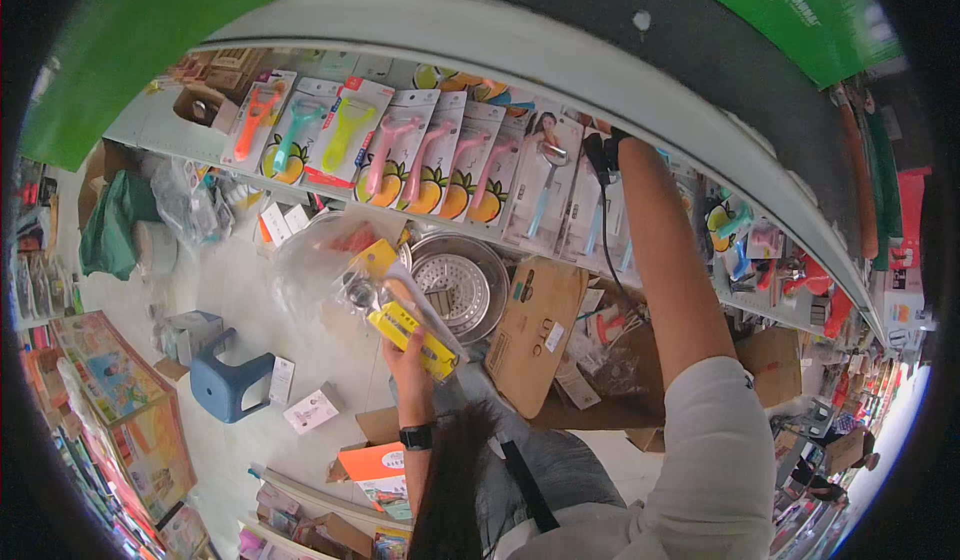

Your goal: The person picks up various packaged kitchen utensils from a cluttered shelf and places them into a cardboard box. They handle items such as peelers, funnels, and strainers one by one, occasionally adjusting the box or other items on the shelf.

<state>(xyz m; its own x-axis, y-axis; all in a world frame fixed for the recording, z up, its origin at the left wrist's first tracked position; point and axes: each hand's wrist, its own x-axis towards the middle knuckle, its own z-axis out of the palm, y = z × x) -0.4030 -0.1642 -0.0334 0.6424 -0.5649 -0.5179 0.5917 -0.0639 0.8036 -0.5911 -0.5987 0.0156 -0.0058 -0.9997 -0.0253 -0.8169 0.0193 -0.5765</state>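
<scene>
My left hand (pixel 409 368) grips several yellow-carded packages (pixel 411 335), one showing a round metal part. A crumpled clear plastic bag (pixel 311 256) lies against their far side. My right arm reaches up to the shelf, where the upper shelf's edge hides most of my right hand (pixel 611 133). A black device (pixel 598 158) with a dangling black cable sits by that wrist. Just below are carded utensils with blue handles, one with a metal spoon-like head (pixel 553 156). Left of them stands a row of carded peelers, among them a pink one (pixel 390 147) and a lime-green one (pixel 349 128).
Stacked steel strainers or basins (pixel 454 290) and an open cardboard box (pixel 536 335) stand below the shelf. On the floor are a blue plastic stool (pixel 229 376) and small white boxes (pixel 311 408). The upper shelf (pixel 480 23) overhangs the utensil row. People are far off at right.
</scene>
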